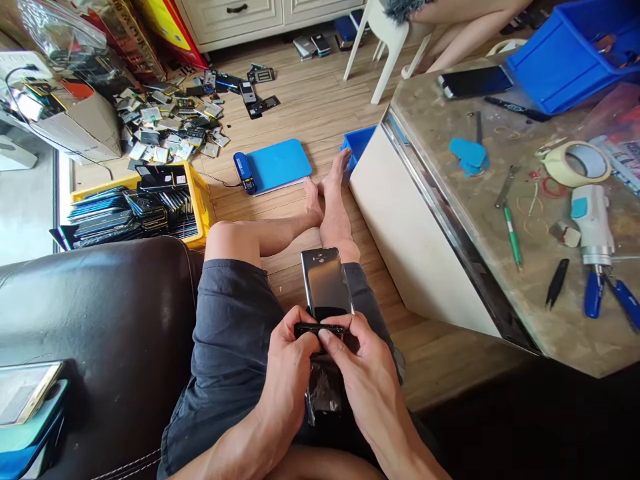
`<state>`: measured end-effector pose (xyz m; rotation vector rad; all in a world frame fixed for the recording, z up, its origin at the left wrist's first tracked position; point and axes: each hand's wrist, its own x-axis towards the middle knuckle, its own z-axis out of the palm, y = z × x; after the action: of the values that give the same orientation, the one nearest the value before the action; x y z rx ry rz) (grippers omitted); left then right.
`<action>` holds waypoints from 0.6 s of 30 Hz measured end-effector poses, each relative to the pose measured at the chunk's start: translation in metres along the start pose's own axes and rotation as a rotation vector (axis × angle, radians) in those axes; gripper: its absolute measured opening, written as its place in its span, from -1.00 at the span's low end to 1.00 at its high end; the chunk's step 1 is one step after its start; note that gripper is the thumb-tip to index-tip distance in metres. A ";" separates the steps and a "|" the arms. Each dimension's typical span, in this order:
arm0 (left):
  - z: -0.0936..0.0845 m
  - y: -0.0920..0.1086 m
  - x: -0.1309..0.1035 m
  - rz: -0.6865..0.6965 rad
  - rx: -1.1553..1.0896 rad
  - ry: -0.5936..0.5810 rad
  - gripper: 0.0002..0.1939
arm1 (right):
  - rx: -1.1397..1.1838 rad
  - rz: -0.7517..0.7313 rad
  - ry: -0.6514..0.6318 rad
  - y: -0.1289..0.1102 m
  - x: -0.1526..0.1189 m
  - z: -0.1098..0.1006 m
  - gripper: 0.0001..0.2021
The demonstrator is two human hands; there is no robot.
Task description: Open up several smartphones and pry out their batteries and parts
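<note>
My left hand [293, 343] and my right hand [360, 347] are both closed, pinching a slim black phone part [307, 329] between thumbs and fingers. It is seen nearly edge-on, so its exact kind is unclear. Just beyond the fingertips a phone [327, 280] shows a glossy dark back, with its camera lenses at the far end. Its near end is hidden behind the hands. A crinkled, shiny dark film or piece [325, 390] lies below the hands, between the wrists, over the lap.
To the right, a worktop [445, 173] bears a tape roll [575, 163], an electric screwdriver [593, 220], tweezers [557, 283] and a blue bin [570, 57]. At left, a yellow crate [200, 200] of phone parts stands near a battery pile [170, 127]. Phones [30, 400] lie on the sofa [100, 300].
</note>
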<state>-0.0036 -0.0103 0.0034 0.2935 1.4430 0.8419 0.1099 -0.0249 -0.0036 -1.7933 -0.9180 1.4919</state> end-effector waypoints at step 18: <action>-0.020 0.012 0.035 0.352 0.539 -0.236 -0.82 | -0.059 -0.168 -0.036 0.015 0.027 -0.024 -0.69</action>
<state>-0.0291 0.0149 -0.0184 1.0442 1.3926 0.6518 0.1382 -0.0119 -0.0273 -1.6893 -1.1129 1.4082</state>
